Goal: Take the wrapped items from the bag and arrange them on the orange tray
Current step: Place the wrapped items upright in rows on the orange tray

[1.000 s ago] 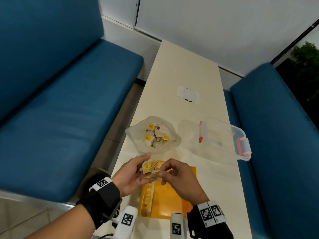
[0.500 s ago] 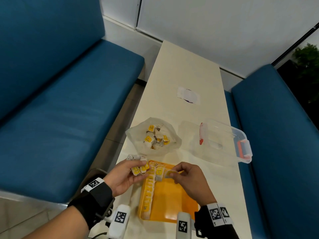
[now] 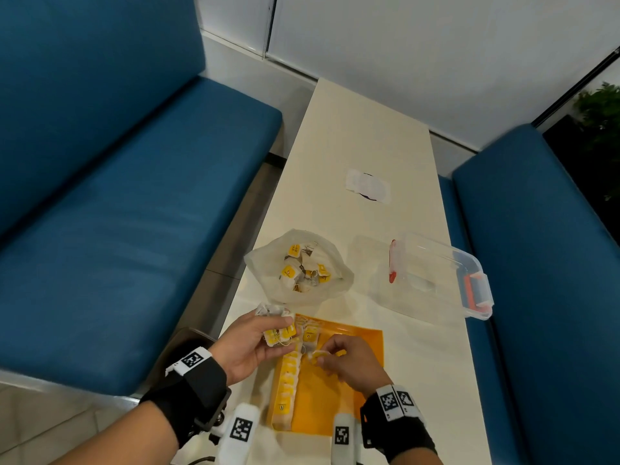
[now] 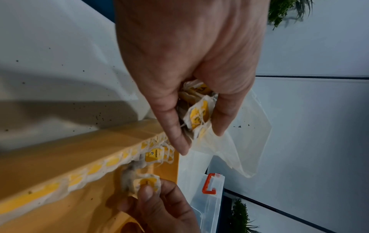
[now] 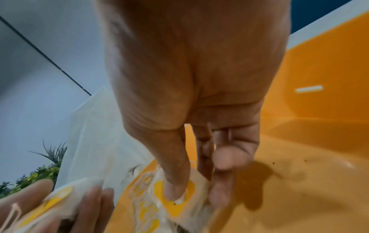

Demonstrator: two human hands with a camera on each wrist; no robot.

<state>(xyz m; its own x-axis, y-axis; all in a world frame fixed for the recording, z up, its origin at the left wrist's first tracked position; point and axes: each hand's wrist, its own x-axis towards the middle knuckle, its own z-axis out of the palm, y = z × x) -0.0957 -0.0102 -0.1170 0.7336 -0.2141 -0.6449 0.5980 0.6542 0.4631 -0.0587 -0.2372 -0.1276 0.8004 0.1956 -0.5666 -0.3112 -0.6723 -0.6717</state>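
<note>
The orange tray [image 3: 339, 391] lies at the near end of the table, with a row of white-and-yellow wrapped items [image 3: 288, 387] along its left edge. My left hand [image 3: 265, 333] holds a bunch of wrapped items [image 4: 197, 115] just left of the tray's far corner. My right hand [image 3: 327, 355] pinches one wrapped item [image 5: 175, 203] between thumb and fingers, low over the tray beside the row. The clear plastic bag [image 3: 298, 266] lies open beyond the tray with several wrapped items inside.
A clear plastic box with orange latches [image 3: 439, 273] stands right of the bag. A small white paper [image 3: 367, 186] lies farther up the table [image 3: 352, 135]. Blue benches [image 3: 117, 213] flank the table on both sides.
My hands separated. The left hand moved left with its bunch; the right hand carried one wrapped item down over the tray, beside the row.
</note>
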